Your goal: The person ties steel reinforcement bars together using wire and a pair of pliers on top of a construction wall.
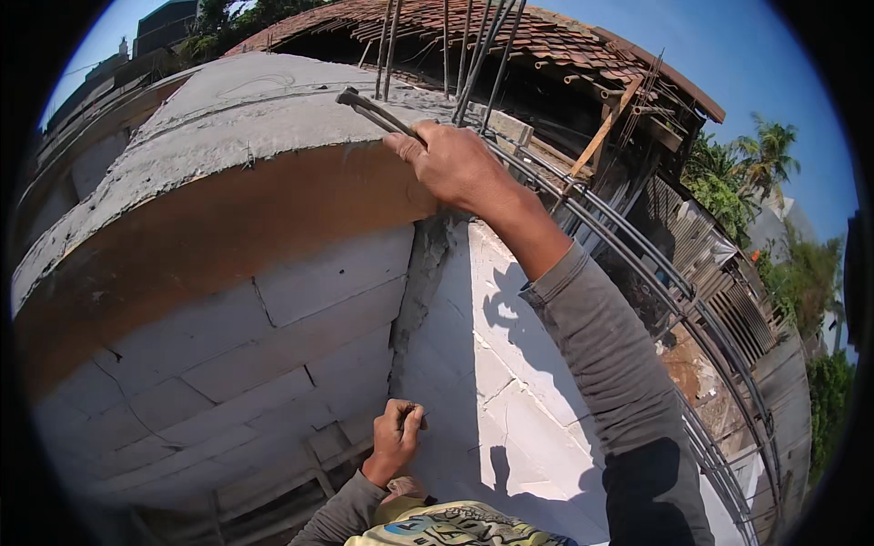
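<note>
My right hand (455, 164) is stretched up to the rim of a grey concrete slab (246, 109). Its fingers are wrapped round a slim dark metal tool (378, 114) that looks like two narrow bars side by side. The tool's blunt far end points left over the slab top; its kind I cannot make out. Lower down, my left hand (397, 441) is closed in front of the inner corner of a white block wall (337, 309). Thumb and forefinger are pressed together, and anything between them is too small to name.
Upright steel bars (473, 64) rise behind my right hand. Long bent rebar (655, 264) runs down along the right side of the wall. A tiled roof (564, 41) on wooden poles stands behind. Timber pieces (319, 464) lie in shade below.
</note>
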`<state>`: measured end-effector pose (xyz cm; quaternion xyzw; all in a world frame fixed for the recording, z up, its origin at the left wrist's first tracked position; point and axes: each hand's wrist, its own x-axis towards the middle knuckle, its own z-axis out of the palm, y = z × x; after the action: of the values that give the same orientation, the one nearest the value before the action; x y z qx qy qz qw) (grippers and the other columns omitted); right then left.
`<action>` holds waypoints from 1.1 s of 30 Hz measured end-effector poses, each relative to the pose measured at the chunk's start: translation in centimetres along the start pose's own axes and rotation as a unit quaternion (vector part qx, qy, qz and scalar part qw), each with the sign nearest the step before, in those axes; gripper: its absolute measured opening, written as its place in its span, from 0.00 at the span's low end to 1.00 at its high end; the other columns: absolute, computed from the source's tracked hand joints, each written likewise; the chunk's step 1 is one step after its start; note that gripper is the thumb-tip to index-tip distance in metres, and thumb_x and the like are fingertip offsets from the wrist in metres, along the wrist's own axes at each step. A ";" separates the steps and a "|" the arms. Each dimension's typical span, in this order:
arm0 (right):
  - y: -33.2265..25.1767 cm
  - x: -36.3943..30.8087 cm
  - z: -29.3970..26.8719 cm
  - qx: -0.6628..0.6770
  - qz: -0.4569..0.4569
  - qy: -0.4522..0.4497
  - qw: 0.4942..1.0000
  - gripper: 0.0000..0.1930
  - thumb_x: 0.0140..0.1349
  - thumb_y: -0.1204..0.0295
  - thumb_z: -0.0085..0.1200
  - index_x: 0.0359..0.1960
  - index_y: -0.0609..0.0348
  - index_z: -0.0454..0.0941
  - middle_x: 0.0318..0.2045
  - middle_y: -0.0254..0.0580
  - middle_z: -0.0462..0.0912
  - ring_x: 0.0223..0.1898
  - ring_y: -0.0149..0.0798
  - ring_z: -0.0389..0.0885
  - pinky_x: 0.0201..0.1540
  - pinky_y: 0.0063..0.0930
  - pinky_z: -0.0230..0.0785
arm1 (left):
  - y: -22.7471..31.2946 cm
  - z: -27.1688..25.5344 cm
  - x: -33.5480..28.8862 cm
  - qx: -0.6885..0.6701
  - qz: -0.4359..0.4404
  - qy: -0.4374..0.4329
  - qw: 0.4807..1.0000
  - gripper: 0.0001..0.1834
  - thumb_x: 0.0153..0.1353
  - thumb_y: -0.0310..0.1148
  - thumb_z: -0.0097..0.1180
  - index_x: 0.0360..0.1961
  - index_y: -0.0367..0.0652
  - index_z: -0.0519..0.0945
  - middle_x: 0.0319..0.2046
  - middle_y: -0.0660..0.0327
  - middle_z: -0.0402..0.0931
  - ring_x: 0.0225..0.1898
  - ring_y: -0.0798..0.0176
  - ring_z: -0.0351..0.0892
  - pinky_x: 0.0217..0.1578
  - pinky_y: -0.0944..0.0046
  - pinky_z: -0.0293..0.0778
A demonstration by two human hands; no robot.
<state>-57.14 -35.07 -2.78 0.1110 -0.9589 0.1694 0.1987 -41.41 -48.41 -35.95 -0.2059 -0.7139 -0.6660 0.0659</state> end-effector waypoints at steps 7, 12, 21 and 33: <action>-0.2 15.1 4.1 -0.229 -0.048 -0.023 0.972 0.32 0.72 0.45 0.33 0.60 0.59 0.72 0.61 0.62 0.67 0.67 0.57 0.59 0.62 0.64 0.52 | -2.0 -0.3 -1.5 -0.029 -0.022 0.030 0.999 0.10 0.69 0.32 0.53 0.35 0.35 0.71 0.23 0.57 0.79 0.26 0.68 0.81 0.28 0.66 0.75; 0.6 10.3 6.7 -0.115 -0.192 0.189 0.956 0.27 0.72 0.49 0.40 0.59 0.58 0.74 0.60 0.55 0.71 0.65 0.52 0.63 0.65 0.51 0.52 | -1.6 -0.6 0.9 -0.306 -0.132 0.160 0.929 0.10 0.72 0.34 0.48 0.37 0.39 0.66 0.27 0.56 0.79 0.33 0.63 0.82 0.41 0.62 0.77; 6.0 -31.4 11.6 0.431 0.329 0.107 0.834 0.21 0.73 0.62 0.45 0.57 0.68 0.71 0.43 0.44 0.79 0.47 0.34 0.77 0.52 0.27 0.69 | 2.4 5.2 2.5 -0.329 -0.059 0.079 0.939 0.09 0.72 0.34 0.47 0.38 0.39 0.67 0.41 0.52 0.77 0.45 0.59 0.77 0.54 0.54 0.68; 4.3 -43.0 8.3 0.318 0.271 0.311 0.854 0.12 0.73 0.65 0.44 0.47 0.59 0.76 0.31 0.41 0.81 0.35 0.40 0.81 0.40 0.35 0.70 | 4.8 13.7 -2.9 -0.348 0.118 -0.314 0.875 0.35 0.59 0.48 0.59 0.59 0.37 0.62 0.59 0.44 0.62 0.61 0.48 0.64 0.64 0.47 0.55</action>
<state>-22.68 -27.95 -29.14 -0.1541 -0.7327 0.5383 0.3869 -34.50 -35.49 -34.00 -0.4964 -0.3898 -0.7590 -0.1597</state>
